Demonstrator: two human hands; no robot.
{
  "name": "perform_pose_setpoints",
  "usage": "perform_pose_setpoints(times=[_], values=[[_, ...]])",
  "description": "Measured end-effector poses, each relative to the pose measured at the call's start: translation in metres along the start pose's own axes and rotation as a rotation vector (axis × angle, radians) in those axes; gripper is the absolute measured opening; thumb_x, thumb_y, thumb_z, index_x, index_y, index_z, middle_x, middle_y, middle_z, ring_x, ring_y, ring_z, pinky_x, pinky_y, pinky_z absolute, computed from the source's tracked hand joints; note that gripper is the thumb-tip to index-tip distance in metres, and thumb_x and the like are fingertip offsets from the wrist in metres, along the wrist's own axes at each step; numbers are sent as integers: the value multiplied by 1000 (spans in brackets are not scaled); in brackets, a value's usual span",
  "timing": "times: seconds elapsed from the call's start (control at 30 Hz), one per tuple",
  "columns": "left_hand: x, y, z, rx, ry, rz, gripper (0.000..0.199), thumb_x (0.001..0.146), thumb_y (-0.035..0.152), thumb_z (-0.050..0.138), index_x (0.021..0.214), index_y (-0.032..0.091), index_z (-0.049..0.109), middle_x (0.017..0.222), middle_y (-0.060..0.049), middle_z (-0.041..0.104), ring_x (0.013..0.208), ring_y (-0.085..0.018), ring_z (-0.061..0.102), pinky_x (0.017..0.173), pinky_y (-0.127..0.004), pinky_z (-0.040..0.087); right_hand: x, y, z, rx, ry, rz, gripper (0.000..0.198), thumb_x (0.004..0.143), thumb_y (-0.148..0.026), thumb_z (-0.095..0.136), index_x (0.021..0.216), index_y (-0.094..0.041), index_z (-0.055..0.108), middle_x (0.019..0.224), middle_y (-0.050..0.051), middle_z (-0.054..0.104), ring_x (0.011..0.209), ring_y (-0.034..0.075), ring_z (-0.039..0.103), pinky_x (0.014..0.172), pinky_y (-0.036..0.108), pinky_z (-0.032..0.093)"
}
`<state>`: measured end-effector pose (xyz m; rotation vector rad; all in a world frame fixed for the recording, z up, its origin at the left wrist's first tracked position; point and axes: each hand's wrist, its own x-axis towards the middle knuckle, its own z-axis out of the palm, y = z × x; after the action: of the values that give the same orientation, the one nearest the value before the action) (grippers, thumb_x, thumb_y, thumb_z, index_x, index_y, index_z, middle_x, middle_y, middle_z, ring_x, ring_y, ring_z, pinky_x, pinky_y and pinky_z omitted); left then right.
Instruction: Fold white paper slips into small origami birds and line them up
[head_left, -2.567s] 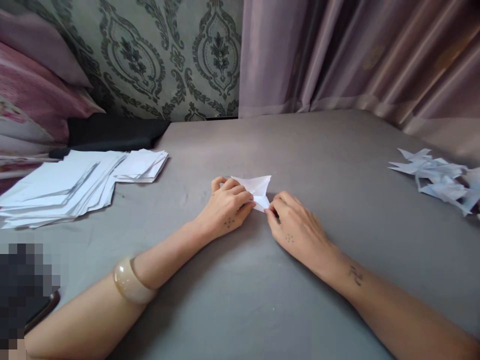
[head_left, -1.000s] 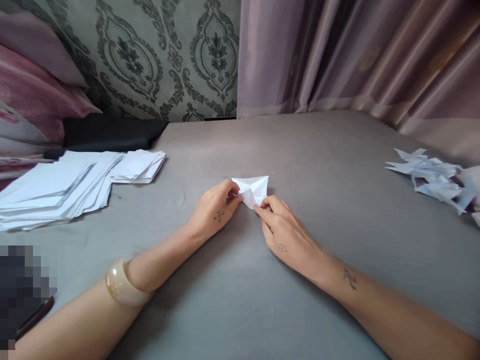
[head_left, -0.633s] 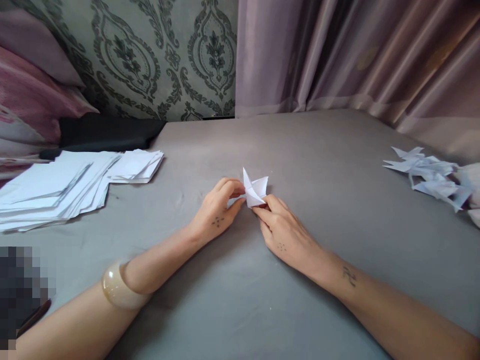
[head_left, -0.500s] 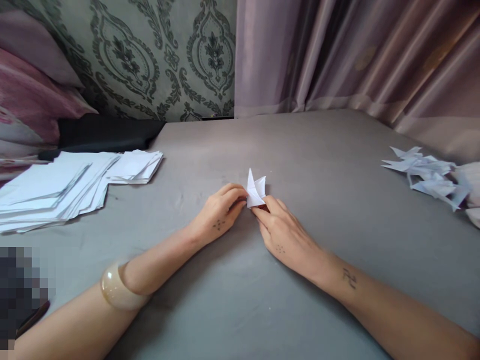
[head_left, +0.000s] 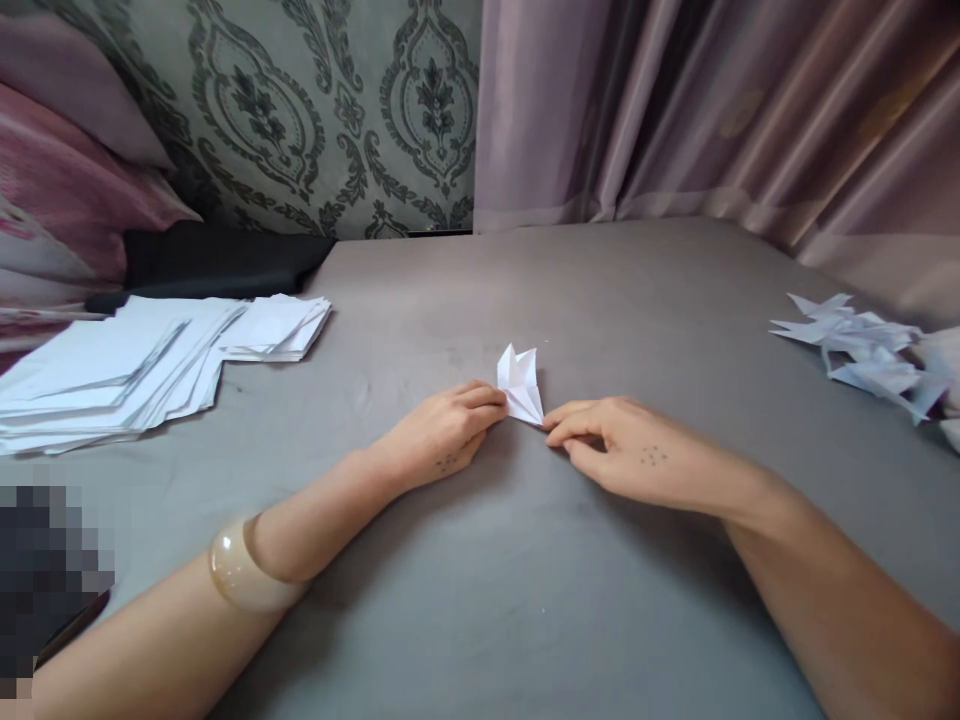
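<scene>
The left hand (head_left: 454, 430) pinches the folded paper (head_left: 520, 378) by its left edge — the right hand (head_left: 626, 447) touches its near right tip, grip unclear. White sheets (head_left: 97, 350) lie left of it.

Folded piece (head_left: 520, 380): paper, matt, sharply creased
Stacked sheets (head_left: 97, 365): paper, smooth, matt
Pointed shapes (head_left: 874, 345): thin paper, matt, many folds
Bangle (head_left: 244, 568): smooth, glossy; stone or plastic, it is hard to tell
Table surface (head_left: 540, 560): looks like cloth, matt, faintly wrinkled
Curtain (head_left: 675, 120): cloth, satiny sheen
Pink drape (head_left: 67, 170): soft-looking cloth
Black item (head_left: 225, 260): seems cloth, matt
</scene>
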<state>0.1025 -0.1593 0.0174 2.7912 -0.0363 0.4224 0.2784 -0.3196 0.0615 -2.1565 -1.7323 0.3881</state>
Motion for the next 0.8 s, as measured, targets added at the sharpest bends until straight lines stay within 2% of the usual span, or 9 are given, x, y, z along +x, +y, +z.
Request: perform_pose_setpoints(times=[0.03, 0.1, 0.23, 0.3, 0.43, 0.7, 0.8], values=[[0, -1, 0, -3, -14, 10, 36, 90, 7, 36, 113, 15, 62, 119, -10, 63, 113, -20, 56, 95, -34, 50, 2, 4, -3, 91, -104, -1, 22, 77, -21, 53, 72, -25, 73, 71, 0, 68, 68, 17, 61, 61, 26, 46], [0, -3, -2, -15, -50, 26, 37, 92, 7, 34, 115, 15, 61, 122, -10, 61, 116, -21, 54, 96, -34, 49, 9, 13, -5, 265, -184, 72, 21, 77, -21, 53, 77, -23, 74, 71, -1, 69, 67, 16, 61, 61, 25, 48], [1, -4, -6, -33, -114, 35, 43, 89, 3, 33, 122, 17, 58, 126, -10, 58, 119, -21, 51, 99, -36, 46, 25, 22, 4, 592, -17, 328, 20, 79, -19, 54, 88, -16, 72, 85, 7, 72, 70, 13, 64, 60, 23, 50], [2, -3, -8, -25, -132, 39, 46, 89, 2, 33, 124, 18, 57, 126, -11, 57, 118, -22, 51, 98, -37, 47, 30, 23, 12, 685, 31, 416, 20, 79, -18, 55, 91, -14, 71, 91, 9, 72, 72, 12, 64, 60, 21, 51], [3, -1, -9, 12, -176, 63, 48, 89, 3, 34, 130, 19, 54, 123, -12, 56, 115, -23, 50, 95, -37, 47, 36, 25, 22, 737, 44, 491, 21, 79, -17, 54, 92, -15, 70, 91, 9, 72, 67, 10, 62, 53, 18, 48], [9, 6, -9, 153, -283, 44, 57, 86, 3, 38, 138, 26, 46, 111, -13, 54, 101, -24, 50, 86, -37, 49, 36, 19, 22, 743, 105, 535, 21, 74, -16, 56, 89, -14, 70, 87, 9, 72, 61, 8, 58, 47, 16, 42], [7, 6, -6, 202, -257, 52, 57, 86, 4, 39, 137, 29, 46, 111, -12, 54, 96, -23, 51, 82, -36, 50, 37, 21, 26, 719, 118, 520, 20, 74, -17, 56, 88, -15, 71, 86, 8, 72, 58, 8, 57, 47, 17, 41]])
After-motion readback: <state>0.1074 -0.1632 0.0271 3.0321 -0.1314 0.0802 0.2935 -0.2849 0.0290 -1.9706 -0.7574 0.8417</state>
